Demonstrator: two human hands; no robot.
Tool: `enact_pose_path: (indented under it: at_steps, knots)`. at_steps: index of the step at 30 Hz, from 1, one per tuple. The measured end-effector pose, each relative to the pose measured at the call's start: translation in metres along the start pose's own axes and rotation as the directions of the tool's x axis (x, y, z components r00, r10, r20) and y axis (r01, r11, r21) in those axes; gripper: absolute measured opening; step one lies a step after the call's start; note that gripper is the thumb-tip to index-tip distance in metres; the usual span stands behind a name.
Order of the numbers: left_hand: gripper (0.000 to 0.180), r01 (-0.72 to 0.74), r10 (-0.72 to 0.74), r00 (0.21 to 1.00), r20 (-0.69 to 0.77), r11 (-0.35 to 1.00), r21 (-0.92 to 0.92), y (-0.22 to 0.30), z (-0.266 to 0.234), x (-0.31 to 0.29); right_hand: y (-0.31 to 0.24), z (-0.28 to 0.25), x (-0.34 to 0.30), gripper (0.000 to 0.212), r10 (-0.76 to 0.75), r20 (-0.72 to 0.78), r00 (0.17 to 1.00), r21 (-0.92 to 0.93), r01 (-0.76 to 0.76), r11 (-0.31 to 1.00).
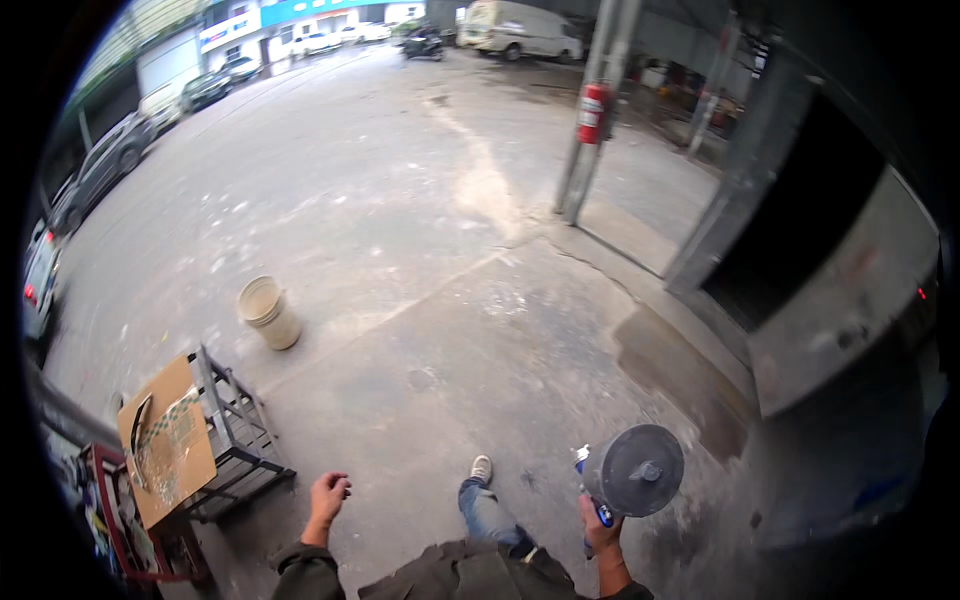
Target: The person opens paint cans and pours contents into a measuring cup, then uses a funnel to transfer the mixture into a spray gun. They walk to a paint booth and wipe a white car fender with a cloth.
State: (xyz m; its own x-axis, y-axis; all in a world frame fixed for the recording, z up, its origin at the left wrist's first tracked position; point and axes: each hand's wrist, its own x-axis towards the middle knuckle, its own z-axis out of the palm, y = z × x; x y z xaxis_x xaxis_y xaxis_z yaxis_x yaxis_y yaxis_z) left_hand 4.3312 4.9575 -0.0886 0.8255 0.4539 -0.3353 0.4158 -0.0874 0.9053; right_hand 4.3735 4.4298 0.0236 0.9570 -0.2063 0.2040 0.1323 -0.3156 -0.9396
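My right hand point(599, 532) grips what looks like a spray gun point(605, 512) by its blue handle. A wide round cup with a dark grey lid point(642, 470) and a raised knob sits on top of the gun, and a blue and white front part shows at its left. To the left, my left hand point(328, 497) hangs in the air with its fingers loosely bent and apart, holding nothing. It is nearest to a grey metal stand point(240, 420), which it does not touch.
On the stand lies stained cardboard point(170, 430) with a dark curved object point(140, 425). A beige bucket point(270, 315) stands beyond it. Ahead right, a metal post point(595, 110) carries a red fire extinguisher point(592, 113). Grey panels line the right. Parked vehicles and a white van point(520, 28) stand far off.
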Motion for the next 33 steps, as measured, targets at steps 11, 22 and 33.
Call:
enact_pose_path:
  at_steps: [11,22,33]
  knots:
    - [0.015,0.777,-0.79,0.591,-0.163,0.612,-0.151,-0.052,0.114,0.022,-0.032,0.229,0.418,0.015,0.227,0.346,0.91,0.192,-0.305,0.933]
    - [0.027,0.43,-0.399,0.903,-0.162,0.85,0.304,0.105,0.186,0.546,0.035,0.421,0.762,0.014,0.118,0.211,0.97,0.191,-0.16,0.969]
    - [0.019,0.058,0.042,0.975,-0.219,0.902,0.428,0.432,0.241,1.071,0.087,0.514,1.085,0.01,0.297,0.006,0.955,0.238,-0.29,0.927]
